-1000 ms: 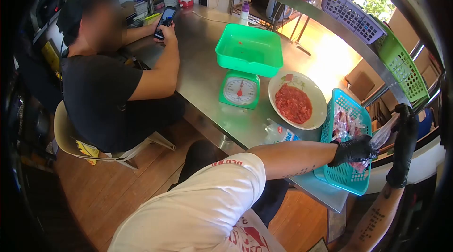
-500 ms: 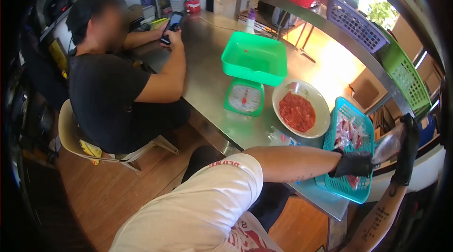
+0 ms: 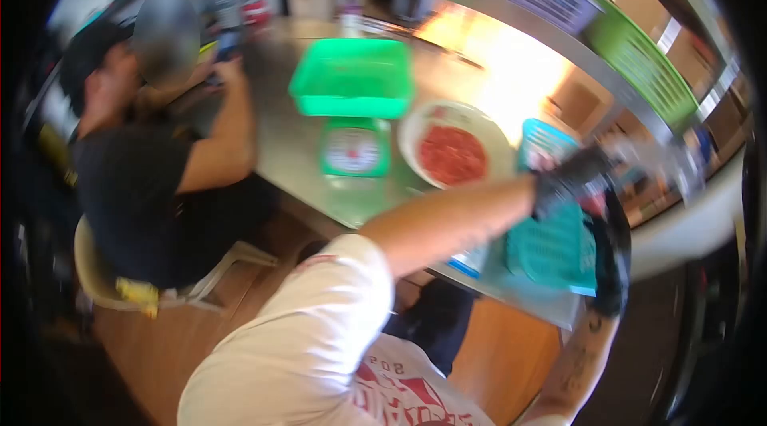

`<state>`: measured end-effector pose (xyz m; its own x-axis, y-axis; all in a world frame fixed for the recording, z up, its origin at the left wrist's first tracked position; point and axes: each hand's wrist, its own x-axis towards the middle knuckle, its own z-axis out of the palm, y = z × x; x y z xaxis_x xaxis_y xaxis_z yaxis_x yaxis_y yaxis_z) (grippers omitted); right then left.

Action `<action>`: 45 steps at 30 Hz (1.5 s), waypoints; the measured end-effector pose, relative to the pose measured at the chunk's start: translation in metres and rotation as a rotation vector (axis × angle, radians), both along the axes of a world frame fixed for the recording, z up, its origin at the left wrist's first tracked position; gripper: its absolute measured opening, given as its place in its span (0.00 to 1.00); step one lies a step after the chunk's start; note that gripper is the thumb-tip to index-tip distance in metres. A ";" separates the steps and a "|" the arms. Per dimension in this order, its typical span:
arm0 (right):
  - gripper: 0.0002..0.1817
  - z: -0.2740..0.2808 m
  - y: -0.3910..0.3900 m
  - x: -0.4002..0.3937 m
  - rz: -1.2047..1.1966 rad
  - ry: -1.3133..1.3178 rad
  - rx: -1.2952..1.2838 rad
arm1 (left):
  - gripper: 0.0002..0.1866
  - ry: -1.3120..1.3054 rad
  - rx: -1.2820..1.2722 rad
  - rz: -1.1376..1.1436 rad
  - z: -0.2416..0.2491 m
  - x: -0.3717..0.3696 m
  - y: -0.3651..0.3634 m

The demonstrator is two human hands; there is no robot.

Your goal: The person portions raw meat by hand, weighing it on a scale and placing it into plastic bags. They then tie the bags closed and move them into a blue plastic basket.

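Observation:
My left hand (image 3: 566, 180), in a black glove, reaches over the blue-green basket (image 3: 551, 246) and is closed on a clear plastic bag (image 3: 667, 161), smeared by motion. My right hand (image 3: 612, 254), also black-gloved, is just below it at the basket's right side, its fingers closed around the bag's lower part, where some red meat (image 3: 593, 202) shows. Blur hides the exact grip. More bagged meat in the basket is mostly covered by my left hand. Left of the basket stands a white bowl (image 3: 499, 138) with red sliced meat (image 3: 452, 156).
A green scale (image 3: 354, 148) with a green tray (image 3: 351, 75) stands on the steel table (image 3: 280, 138). A seated person (image 3: 136, 178) holds a phone at the left. Above runs a shelf with red, purple and green baskets (image 3: 643, 59). A plastic pack (image 3: 467, 260) lies near the table edge.
The view has swung right and blurred. My hands have moved together over the basket's right side, and the bag now stretches out to the right beyond my left hand.

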<state>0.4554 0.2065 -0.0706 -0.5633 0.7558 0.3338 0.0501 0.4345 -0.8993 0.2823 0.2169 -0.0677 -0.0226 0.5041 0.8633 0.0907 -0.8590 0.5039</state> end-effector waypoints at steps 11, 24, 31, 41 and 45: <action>0.28 -0.029 0.021 -0.003 0.013 0.084 -0.208 | 0.15 0.535 -0.180 0.254 0.026 0.001 -0.029; 0.19 -0.026 0.011 -0.021 -0.008 -0.058 -0.023 | 0.13 0.885 -0.208 0.407 0.037 -0.020 -0.028; 0.09 -0.049 0.051 -0.020 -0.305 0.176 0.238 | 0.22 0.816 -0.395 0.037 0.045 -0.025 -0.029; 0.17 -0.021 0.035 -0.028 -0.003 0.550 -0.194 | 0.20 -0.447 -0.547 -0.652 -0.038 0.026 -0.024; 0.19 -0.048 0.072 -0.025 -0.131 0.322 0.177 | 0.11 -0.876 -0.209 -0.408 -0.041 0.053 0.000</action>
